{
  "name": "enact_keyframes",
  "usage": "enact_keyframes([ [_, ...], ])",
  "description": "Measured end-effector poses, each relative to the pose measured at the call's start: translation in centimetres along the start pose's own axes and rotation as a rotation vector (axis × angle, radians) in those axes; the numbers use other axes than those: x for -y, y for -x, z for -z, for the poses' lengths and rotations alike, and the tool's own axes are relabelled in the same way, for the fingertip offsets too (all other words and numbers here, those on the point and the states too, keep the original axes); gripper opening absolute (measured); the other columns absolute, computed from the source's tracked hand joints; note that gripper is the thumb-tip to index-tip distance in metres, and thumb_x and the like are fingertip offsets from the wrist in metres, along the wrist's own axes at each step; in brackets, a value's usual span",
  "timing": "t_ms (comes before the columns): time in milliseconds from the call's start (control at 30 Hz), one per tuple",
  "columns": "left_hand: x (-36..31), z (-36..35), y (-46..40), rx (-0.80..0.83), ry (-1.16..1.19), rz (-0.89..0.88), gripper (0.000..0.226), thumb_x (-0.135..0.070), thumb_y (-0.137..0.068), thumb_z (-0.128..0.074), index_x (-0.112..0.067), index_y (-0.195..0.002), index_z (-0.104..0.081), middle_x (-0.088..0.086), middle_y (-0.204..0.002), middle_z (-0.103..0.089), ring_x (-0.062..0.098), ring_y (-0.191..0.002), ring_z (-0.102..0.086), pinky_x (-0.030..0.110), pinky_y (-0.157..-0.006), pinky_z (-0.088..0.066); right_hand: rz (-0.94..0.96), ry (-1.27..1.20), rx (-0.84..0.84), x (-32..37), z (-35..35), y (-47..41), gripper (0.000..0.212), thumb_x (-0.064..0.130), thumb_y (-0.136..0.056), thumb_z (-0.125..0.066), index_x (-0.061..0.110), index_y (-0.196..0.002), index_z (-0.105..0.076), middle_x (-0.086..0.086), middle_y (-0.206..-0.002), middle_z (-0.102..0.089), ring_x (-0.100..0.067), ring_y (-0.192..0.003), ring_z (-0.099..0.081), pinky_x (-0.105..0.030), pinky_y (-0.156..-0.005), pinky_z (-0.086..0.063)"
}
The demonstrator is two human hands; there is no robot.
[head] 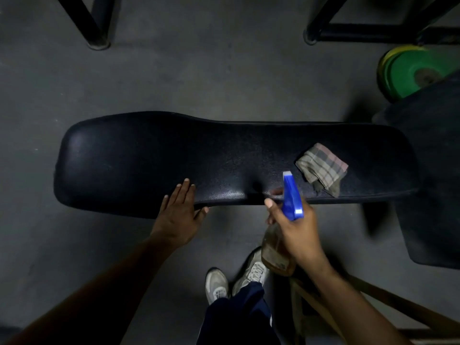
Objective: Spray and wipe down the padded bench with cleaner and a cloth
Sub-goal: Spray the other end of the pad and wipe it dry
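Right hand (296, 225) wrapped around the neck of the spray bottle (292, 195), lower centre-right of the frame, blue nozzle aimed up-frame at the padded surface (149, 158); forefinger extended beside the trigger, not clearly squeezing. Left hand (178, 215) spread flat, fingers together, resting on the near edge of the surface at centre frame, thumb hooked under the rim. Folded plaid cloth (322, 168) lying on the right part of the surface, just beyond the nozzle, untouched. No wet sheen clearly readable on the dark padding; spraying judged at or near its start. Risks from here: nozzle pointed close to the cloth, so spray likely to soak the cloth instead of the padding; left end of the surface left dry if the bottle is not carried toward frame left; mist landing on the braced left hand; cloth nudged off the near edge during the reach; overspray wetting the floor (74, 83) near the shoes (216, 285), creating a slip hazard.
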State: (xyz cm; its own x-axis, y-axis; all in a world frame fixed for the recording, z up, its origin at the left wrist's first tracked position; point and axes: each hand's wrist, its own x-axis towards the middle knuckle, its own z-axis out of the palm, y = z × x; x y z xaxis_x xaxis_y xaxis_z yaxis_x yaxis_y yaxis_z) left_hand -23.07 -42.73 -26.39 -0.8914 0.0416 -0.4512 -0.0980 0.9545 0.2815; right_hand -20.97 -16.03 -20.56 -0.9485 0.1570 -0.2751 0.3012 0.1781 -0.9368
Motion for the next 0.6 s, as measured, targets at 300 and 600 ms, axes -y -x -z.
enact_keyframes([
  [300, -0.6, -0.1, 0.0, 0.017, 0.002, 0.025, 0.079, -0.057, -0.097, -0.038, -0.017, -0.158, -0.010, -0.001, -0.167, 0.005, 0.018, -0.154, 0.003, 0.044, -0.123, -0.006, -0.094, -0.003, -0.035, -2.4, 0.6, 3.0, 0.014, 0.017, -0.091, -0.078, 0.017, -0.098, -0.066, -0.015, -0.064, -0.062, -0.015, -0.058, -0.060, -0.023, -0.060, -0.051],
  [600, -0.9, -0.1, -0.1, 0.037, -0.033, 0.023, 0.084, -0.057, -0.095, -0.044, -0.017, -0.159, -0.007, 0.001, -0.167, 0.008, 0.019, -0.154, 0.005, 0.044, -0.122, -0.008, -0.074, 0.124, -0.011, -3.5, -0.8, 3.2, 0.025, 0.030, -0.088, -0.079, 0.017, -0.080, -0.059, -0.011, -0.067, -0.063, -0.036, -0.064, -0.063, -0.042, -0.065, -0.054],
])
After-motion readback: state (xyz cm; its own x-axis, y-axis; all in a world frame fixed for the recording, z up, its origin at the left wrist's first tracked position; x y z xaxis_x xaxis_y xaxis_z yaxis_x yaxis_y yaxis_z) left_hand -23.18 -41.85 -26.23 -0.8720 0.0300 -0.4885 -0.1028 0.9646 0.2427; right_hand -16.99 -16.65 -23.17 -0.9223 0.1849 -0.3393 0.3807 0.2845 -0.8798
